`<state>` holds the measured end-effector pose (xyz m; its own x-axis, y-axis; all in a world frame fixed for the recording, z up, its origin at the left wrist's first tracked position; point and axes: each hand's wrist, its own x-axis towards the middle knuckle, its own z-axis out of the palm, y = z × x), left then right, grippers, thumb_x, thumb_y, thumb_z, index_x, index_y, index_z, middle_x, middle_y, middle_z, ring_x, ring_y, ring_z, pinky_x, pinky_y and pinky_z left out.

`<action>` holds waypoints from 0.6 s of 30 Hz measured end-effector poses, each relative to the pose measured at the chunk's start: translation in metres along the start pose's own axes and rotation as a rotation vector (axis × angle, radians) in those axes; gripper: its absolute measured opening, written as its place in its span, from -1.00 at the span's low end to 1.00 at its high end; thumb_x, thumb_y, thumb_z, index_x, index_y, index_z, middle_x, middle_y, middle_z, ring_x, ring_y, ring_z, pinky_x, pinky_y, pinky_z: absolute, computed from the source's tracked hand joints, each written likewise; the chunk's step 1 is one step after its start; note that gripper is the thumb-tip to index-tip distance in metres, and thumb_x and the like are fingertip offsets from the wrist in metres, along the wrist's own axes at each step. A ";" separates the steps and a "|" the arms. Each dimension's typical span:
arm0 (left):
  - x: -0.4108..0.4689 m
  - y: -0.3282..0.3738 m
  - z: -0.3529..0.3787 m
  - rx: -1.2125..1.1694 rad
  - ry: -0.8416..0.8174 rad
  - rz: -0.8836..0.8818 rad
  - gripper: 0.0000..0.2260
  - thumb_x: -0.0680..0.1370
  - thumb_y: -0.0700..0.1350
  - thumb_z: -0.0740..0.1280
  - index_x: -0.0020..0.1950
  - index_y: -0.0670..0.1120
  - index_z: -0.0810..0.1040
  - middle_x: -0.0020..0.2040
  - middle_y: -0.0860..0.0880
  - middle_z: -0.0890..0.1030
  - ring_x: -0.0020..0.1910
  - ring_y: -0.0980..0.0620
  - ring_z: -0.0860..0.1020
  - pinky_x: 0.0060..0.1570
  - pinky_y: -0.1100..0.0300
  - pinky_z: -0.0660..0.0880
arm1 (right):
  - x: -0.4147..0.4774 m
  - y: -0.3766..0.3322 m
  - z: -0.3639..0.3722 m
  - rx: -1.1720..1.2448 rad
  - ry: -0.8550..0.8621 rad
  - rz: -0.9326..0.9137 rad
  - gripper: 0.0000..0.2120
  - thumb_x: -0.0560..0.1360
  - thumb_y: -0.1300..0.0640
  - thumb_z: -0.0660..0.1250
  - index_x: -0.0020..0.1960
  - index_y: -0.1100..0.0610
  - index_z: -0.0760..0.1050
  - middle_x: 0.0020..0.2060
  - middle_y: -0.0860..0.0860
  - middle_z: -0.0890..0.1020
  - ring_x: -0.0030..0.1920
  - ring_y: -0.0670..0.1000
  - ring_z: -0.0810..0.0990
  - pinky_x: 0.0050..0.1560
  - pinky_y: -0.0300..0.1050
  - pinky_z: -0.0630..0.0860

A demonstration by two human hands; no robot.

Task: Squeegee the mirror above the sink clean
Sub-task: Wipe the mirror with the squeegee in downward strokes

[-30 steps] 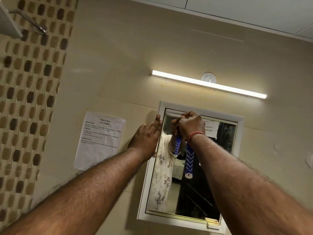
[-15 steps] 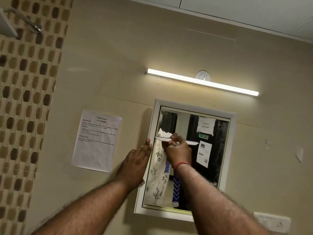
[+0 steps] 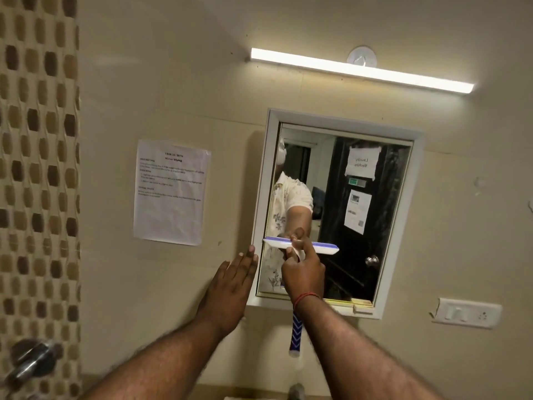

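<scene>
Head view looks up, near the mirror (image 3: pixel 340 203).

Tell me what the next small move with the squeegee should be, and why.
Probably draw the squeegee straight down to the bottom frame of the mirror. The right hand grips its handle, the blade lies roughly level across the left part of the glass, and a strip of glass remains below it. The left hand rests flat on the wall beside the frame.
</scene>
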<state>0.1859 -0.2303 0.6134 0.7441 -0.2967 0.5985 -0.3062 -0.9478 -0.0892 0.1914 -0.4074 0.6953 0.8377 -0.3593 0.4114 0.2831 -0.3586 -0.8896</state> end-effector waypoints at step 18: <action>-0.044 0.024 0.051 -0.019 -0.116 -0.070 0.45 0.29 0.14 0.78 0.81 -0.18 -0.21 0.81 -0.20 -0.27 0.81 -0.21 0.05 0.72 -0.19 0.21 | -0.049 0.102 0.010 -0.185 -0.081 0.160 -0.83 0.60 -0.06 0.35 0.19 -0.16 0.56 0.06 0.06 0.74 0.09 0.23 0.68 0.16 0.14 0.65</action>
<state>0.1764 -0.2457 0.5447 0.8274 -0.2426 0.5064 -0.2613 -0.9646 -0.0351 0.1841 -0.4174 0.5819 0.9016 -0.3567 0.2448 0.0601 -0.4571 -0.8874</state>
